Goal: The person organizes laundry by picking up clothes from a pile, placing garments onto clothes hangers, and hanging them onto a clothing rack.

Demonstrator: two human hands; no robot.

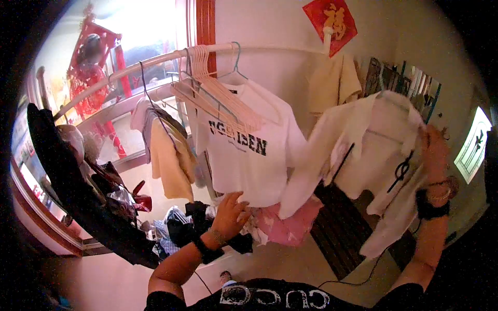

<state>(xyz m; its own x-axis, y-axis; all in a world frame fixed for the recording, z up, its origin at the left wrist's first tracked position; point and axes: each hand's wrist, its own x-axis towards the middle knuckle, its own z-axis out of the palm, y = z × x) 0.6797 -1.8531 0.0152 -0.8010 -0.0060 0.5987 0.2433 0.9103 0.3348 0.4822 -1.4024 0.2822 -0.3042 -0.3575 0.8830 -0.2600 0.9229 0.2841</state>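
A white collared jacket (342, 150) with black cord details hangs spread out on the right, a hanger hook (382, 80) showing above its collar. My right hand (436, 153) grips the jacket at its shoulder edge; the fingertips are partly hidden. My left hand (231, 215) is open, fingers apart, just below the hem of a white printed T-shirt (249, 150). That T-shirt hangs from a teal hanger (237, 65) on the rail. Several bare pink hangers (223, 96) hang bunched in front of it.
A white clothes rail (150, 59) crosses the view by the window. Yellow and grey garments (174, 166) hang at its left. Dark clothes (181, 228) and a pink cloth (290, 223) lie below. A dark striped mat (337, 228) covers part of the floor; a cable (363, 280) crosses it.
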